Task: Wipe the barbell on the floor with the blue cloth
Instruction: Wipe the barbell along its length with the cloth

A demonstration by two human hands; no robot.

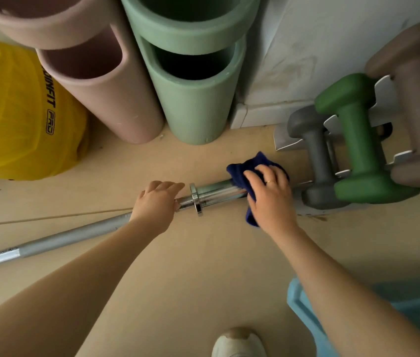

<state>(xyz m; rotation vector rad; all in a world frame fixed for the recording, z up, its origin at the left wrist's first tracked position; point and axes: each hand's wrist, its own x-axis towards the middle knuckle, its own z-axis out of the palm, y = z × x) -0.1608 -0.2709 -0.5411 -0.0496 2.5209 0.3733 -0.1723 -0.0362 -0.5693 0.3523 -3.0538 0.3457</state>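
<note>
Here, in the head view, the barbell [75, 233] lies on the tan floor [203, 266], running from the lower left up to the dumbbell rack [337, 173]. The left hand [156, 202] is clenched around the bar just left of the barbell's collar [195, 198]. Right of that collar, the right hand [270, 194] grasps the blue cloth [245, 171] and presses it onto the chrome sleeve [216, 193], near the barbell's end. Green foam rollers [193, 99] stand beyond the barbell.
</note>
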